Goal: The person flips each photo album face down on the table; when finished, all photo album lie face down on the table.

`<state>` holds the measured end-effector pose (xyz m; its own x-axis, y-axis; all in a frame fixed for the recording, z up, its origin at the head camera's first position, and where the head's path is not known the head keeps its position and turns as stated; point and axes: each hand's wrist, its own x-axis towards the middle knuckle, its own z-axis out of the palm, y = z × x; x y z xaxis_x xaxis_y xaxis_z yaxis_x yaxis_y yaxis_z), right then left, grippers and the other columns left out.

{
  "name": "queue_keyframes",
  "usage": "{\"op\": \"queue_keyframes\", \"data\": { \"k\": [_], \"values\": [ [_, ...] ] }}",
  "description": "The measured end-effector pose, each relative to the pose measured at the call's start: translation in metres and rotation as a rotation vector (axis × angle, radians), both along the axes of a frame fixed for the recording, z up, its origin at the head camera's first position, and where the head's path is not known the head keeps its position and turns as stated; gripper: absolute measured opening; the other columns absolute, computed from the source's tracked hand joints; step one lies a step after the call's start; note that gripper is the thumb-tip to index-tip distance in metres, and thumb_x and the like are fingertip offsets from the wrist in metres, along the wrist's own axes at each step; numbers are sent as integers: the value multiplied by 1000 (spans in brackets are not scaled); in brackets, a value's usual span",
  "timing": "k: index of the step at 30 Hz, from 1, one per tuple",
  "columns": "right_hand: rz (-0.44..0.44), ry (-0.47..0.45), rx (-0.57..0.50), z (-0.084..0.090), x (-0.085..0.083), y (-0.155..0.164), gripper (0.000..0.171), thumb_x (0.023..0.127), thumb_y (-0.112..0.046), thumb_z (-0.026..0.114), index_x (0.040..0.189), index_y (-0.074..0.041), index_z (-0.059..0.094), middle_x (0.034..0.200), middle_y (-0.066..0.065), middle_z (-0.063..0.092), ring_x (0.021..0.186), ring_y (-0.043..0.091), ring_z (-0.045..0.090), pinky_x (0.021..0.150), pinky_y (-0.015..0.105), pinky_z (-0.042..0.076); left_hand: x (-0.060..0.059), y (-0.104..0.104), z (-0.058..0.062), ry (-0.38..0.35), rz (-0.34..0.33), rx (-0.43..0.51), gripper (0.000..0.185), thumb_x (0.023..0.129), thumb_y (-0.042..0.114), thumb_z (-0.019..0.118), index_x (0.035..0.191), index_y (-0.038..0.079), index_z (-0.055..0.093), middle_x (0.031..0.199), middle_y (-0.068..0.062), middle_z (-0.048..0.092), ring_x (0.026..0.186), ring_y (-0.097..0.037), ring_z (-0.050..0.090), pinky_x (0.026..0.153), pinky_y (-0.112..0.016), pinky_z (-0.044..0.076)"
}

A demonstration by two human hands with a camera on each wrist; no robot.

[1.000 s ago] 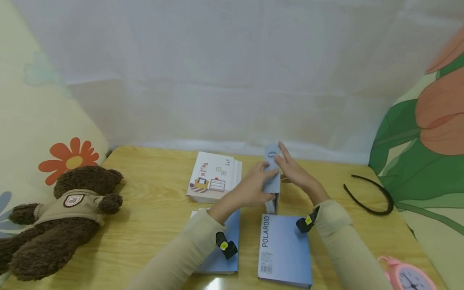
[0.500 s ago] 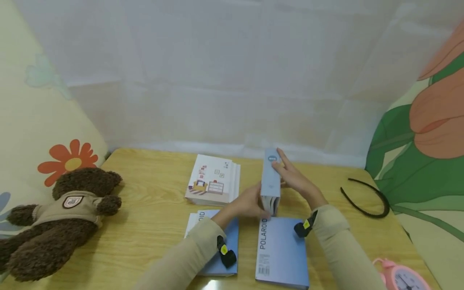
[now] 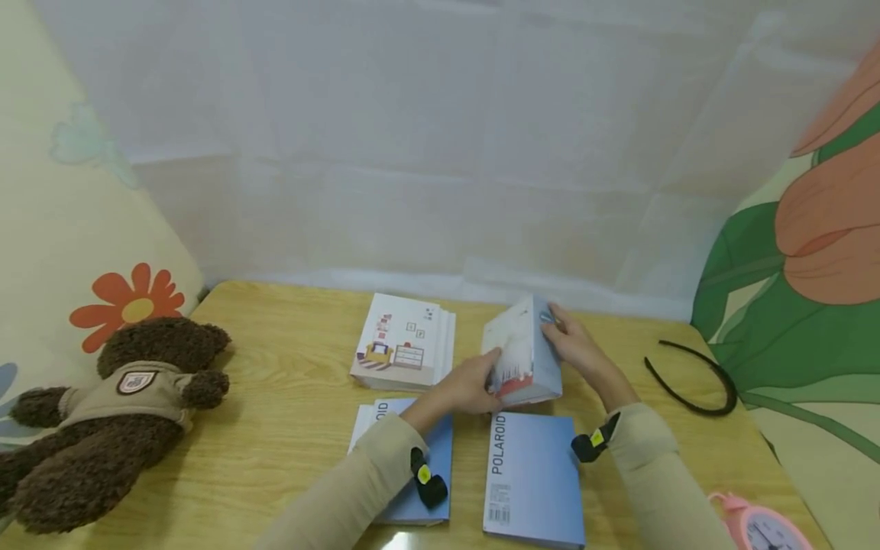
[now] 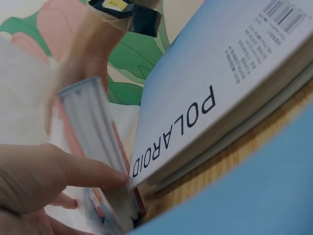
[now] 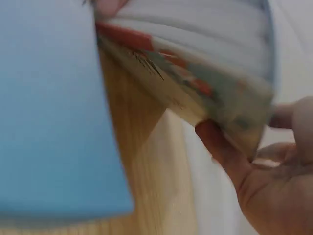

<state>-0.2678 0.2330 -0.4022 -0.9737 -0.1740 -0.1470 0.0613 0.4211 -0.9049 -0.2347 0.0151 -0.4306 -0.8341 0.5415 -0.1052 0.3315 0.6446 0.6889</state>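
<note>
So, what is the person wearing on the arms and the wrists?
Both arms are in long beige sleeves, left sleeve and right sleeve. Each wrist carries a small black device with a yellow marking: left wrist device, right wrist device. Hands are bare.

The book [image 3: 520, 354] I've got in my fingers has a pale blue spine and a white cover with a red-orange patch at the bottom. Both albums [image 3: 535, 477] flat on the table [image 3: 289, 397] are light blue, one with POLAROID in black letters plus a barcode. The table's yellowish wood grain. The white booklet [image 3: 406, 339] has a little furniture drawing in orange and purple. Teddy [image 3: 103, 416] is dark brown in a tan shirt. Hairband [image 3: 694, 374] is black, clock [image 3: 770, 523] pink, my sleeves [image 3: 344, 496] beige.
</note>
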Motion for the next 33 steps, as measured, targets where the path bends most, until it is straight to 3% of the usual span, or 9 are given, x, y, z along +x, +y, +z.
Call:
{"op": "queue_keyframes", "data": {
  "k": [4, 6, 12, 15, 18, 23, 27, 30, 33],
  "values": [
    [14, 11, 189, -7, 4, 8, 75, 102, -28, 53, 155, 7, 13, 156, 33, 21, 142, 49, 24, 114, 57, 25, -1, 0, -4, 72, 8, -108, 85, 79, 22, 82, 151, 5, 41, 122, -15, 55, 96, -21, 52, 84, -37, 49],
    [46, -14, 258, -12, 7, 12, 77, 101, -29, 56, 154, 8, 15, 155, 34, 23, 141, 51, 24, 114, 59, 25, -1, 1, -6, 122, 19, -160, 79, 78, 27, 82, 147, 8, 48, 126, -15, 54, 102, -24, 50, 88, -42, 47],
    [128, -30, 318, -25, 10, 21, 72, 102, -22, 54, 153, 11, 14, 155, 35, 19, 142, 52, 18, 114, 61, 20, 1, 7, -10, 215, 64, -229, 69, 76, 33, 84, 137, 9, 60, 134, -18, 50, 114, -31, 44, 94, -50, 45],
    [126, -29, 332, -25, 9, 20, 71, 102, -22, 53, 153, 11, 15, 155, 35, 20, 143, 51, 18, 115, 60, 19, 0, 9, -8, 204, 72, -244, 71, 76, 32, 84, 138, 9, 59, 133, -18, 50, 113, -31, 44, 92, -51, 44],
    [129, 11, 389, -20, 6, 13, 69, 102, -23, 53, 152, 12, 20, 153, 35, 26, 141, 50, 24, 114, 59, 23, -3, 3, -1, 142, 62, -232, 76, 76, 32, 83, 143, 10, 54, 138, -18, 49, 120, -33, 44, 96, -55, 41],
    [154, 147, 477, 2, -6, -25, 68, 101, -31, 53, 151, 9, 28, 150, 33, 34, 139, 49, 30, 114, 59, 25, -10, -37, 26, 79, 112, -159, 85, 79, 33, 83, 151, 10, 42, 149, -20, 42, 134, -41, 39, 106, -64, 33],
    [197, 155, 477, 16, -15, -71, 74, 102, -41, 47, 156, 2, 21, 157, 30, 23, 145, 47, 17, 117, 59, 14, -14, -93, 46, 146, 177, -105, 93, 79, 32, 83, 152, 3, 35, 150, -26, 37, 135, -46, 36, 108, -63, 32],
    [236, 153, 468, 16, -24, -105, 76, 103, -47, 43, 157, -1, 17, 157, 32, 20, 146, 47, 15, 117, 59, 14, -16, -139, 47, 170, 226, -50, 100, 74, 30, 88, 150, -5, 33, 145, -32, 39, 130, -49, 40, 106, -63, 36],
    [241, 156, 462, 7, -31, -132, 78, 103, -49, 43, 158, -2, 16, 157, 33, 19, 146, 47, 15, 117, 59, 14, -13, -172, 33, 105, 289, -10, 113, 69, 30, 92, 150, -10, 25, 148, -36, 33, 134, -52, 34, 109, -63, 31]
  ]
}}
